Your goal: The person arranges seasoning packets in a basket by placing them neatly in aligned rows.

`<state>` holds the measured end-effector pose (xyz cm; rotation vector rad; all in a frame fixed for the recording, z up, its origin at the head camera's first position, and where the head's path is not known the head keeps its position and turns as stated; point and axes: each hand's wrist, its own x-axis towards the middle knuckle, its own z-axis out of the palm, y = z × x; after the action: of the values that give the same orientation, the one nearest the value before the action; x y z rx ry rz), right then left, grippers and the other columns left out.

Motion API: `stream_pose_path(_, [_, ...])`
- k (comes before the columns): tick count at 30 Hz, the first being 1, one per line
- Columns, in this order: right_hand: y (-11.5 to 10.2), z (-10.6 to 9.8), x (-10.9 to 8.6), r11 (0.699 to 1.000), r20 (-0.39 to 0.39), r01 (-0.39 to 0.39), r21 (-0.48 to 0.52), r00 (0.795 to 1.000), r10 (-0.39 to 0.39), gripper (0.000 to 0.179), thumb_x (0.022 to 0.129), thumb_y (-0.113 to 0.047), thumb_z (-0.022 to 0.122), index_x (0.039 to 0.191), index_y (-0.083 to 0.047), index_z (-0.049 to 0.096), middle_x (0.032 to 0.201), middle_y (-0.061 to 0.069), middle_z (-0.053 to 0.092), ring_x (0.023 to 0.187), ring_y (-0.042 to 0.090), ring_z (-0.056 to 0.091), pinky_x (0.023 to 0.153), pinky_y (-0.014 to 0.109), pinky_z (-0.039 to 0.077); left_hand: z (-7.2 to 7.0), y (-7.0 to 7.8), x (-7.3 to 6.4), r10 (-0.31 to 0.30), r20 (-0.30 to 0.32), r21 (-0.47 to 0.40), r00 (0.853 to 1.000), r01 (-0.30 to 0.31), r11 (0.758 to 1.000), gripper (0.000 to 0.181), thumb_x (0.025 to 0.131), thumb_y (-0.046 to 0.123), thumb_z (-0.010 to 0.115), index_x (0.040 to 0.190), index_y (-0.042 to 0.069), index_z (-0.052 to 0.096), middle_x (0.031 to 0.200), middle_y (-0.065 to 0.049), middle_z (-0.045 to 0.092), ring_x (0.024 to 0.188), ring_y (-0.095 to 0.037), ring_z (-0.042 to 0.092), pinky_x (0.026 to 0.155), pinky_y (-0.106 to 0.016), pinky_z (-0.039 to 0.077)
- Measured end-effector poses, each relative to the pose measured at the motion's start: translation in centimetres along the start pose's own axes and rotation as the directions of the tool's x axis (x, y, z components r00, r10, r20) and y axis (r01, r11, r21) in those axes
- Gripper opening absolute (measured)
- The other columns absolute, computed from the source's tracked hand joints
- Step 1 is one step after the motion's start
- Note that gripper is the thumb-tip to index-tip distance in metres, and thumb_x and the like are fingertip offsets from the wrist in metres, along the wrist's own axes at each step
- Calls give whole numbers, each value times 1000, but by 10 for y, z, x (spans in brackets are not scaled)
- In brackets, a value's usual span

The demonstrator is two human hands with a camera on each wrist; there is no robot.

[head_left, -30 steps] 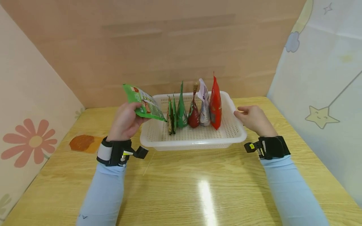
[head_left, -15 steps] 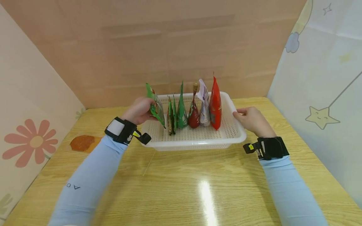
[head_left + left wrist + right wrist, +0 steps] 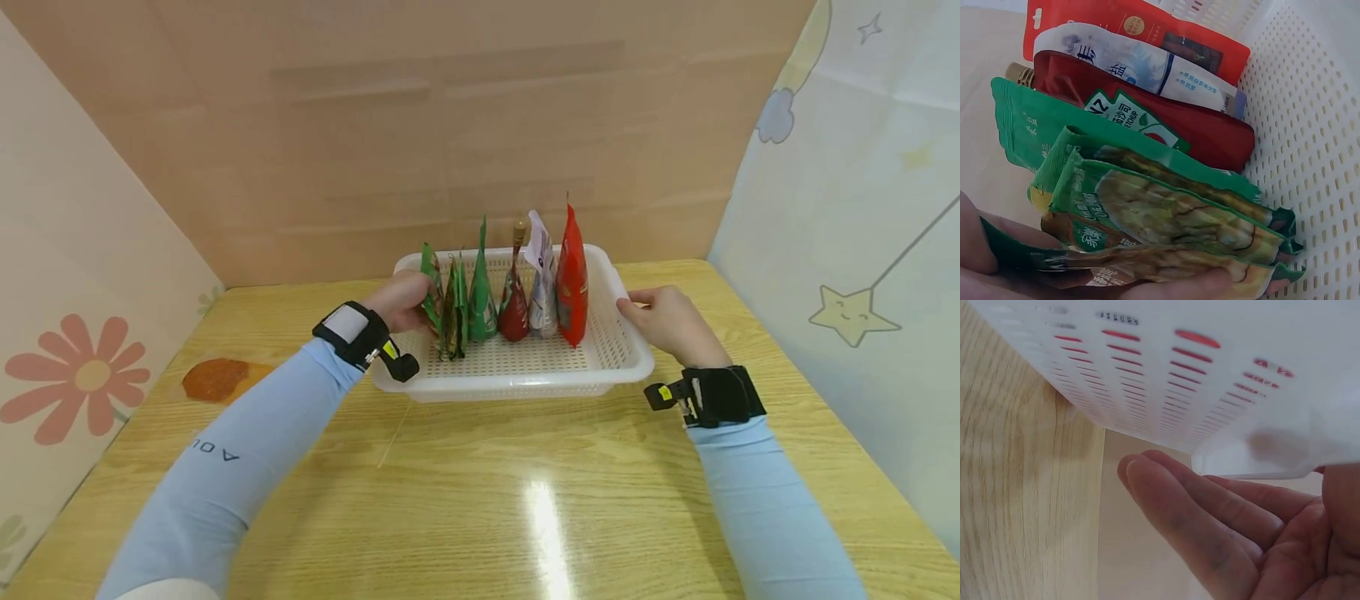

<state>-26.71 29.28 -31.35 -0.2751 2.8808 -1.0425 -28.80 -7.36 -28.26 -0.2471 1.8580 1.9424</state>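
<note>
At the left end of a white plastic basket (image 3: pixel 517 382), my left hand (image 3: pixel 405 300) grips a green seasoning packet (image 3: pixel 1166 259) between thumb and fingers. The packet stands nearly upright inside the basket, close beside more thin green packets (image 3: pixel 1172 206). Farther right stand a green salt bag (image 3: pixel 482 308), a red ketchup pouch (image 3: pixel 513 315) with a gold cap, a white salt bag (image 3: pixel 542 308) and a tall red bag (image 3: pixel 572 283). My right hand (image 3: pixel 667 321) holds the basket's right rim, thumb at the edge and fingers outside, below the rim.
The basket stands on a wood-grain table (image 3: pixel 480 500) near the brown back wall (image 3: pixel 450 125). An orange-brown patch (image 3: pixel 217 379) lies at the table's left. Patterned panels rise on both sides.
My left hand has carried the green packet rightward and down into the basket, turning it from slanted to nearly upright. The right hand has stayed at the basket's rim.
</note>
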Motion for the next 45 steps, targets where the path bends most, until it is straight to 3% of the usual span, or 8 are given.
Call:
stream_pose_path(6, [-1, 0, 0, 1000, -13, 5, -4, 1000, -5, 53, 103, -32, 51, 134, 11, 54, 112, 26, 67, 93, 32, 66, 82, 47, 54, -1, 1, 0, 3, 13, 65, 1000, -4, 998, 28, 103, 10, 28, 126, -5, 31, 136, -29, 36, 131, -56, 36, 104, -70, 28])
stream_pose_path(11, [-1, 0, -1, 1000, -13, 9, -12, 1000, -9, 53, 103, -32, 51, 134, 11, 54, 112, 26, 67, 92, 32, 66, 82, 47, 54, -5, 4, -3, -13, 54, 128, 998, 6, 992, 57, 106, 27, 35, 156, 8, 14, 159, -27, 13, 141, -55, 16, 111, -66, 20])
stream_pose_path(15, [-1, 1, -1, 1000, 0, -5, -16, 1000, 5, 54, 103, -33, 50, 136, 11, 52, 113, 26, 66, 91, 31, 66, 81, 46, 55, -6, 6, -6, -5, 53, 166, 999, -4, 986, 65, 105, 33, 41, 160, 15, 10, 162, -25, 4, 144, -51, 11, 114, -62, 20])
stream_pose_path(24, [1, 4, 3, 1000, 18, -27, -13, 999, 27, 57, 103, -35, 50, 138, 10, 50, 112, 25, 66, 88, 29, 65, 77, 41, 55, -23, 17, -29, 157, 62, 201, 986, -167, 965, 64, 107, 31, 39, 159, 8, 9, 161, -24, 10, 144, -48, 17, 113, -54, 28])
stream_pose_path(28, [0, 5, 4, 999, 20, -30, -12, 999, 31, 57, 103, -34, 51, 139, 10, 49, 111, 25, 66, 86, 28, 65, 75, 39, 56, -48, 24, -52, 273, 21, 332, 962, -264, 905, 62, 108, 29, 39, 158, 5, 12, 159, -23, 20, 141, -44, 28, 110, -52, 35])
stream_pose_path(33, [-3, 5, 5, 1000, 19, -27, -15, 999, 28, 57, 103, -34, 50, 139, 10, 49, 113, 26, 66, 88, 29, 65, 77, 40, 56, -93, 23, -82, 349, -44, 490, 936, -284, 824, 57, 108, 28, 40, 157, 4, 22, 156, -24, 29, 137, -42, 36, 108, -54, 37])
stream_pose_path(42, [-3, 4, 2, 999, 8, -3, -32, 1000, 3, 58, 103, -35, 49, 139, 12, 48, 113, 27, 66, 92, 32, 65, 83, 48, 54, -190, -6, -108, 349, -184, 651, 919, -152, 743, 61, 108, 35, 36, 156, 0, 22, 155, -30, 27, 136, -49, 34, 105, -56, 36])
stream_pose_path(45, [-3, 4, 2, 999, 10, -1, -33, 1000, 1, 59, 103, -35, 49, 139, 11, 48, 111, 25, 67, 90, 30, 66, 82, 46, 54, -218, -22, -112, 345, -255, 731, 903, -53, 680, 63, 107, 36, 37, 153, -5, 25, 151, -35, 29, 131, -53, 37, 103, -59, 38])
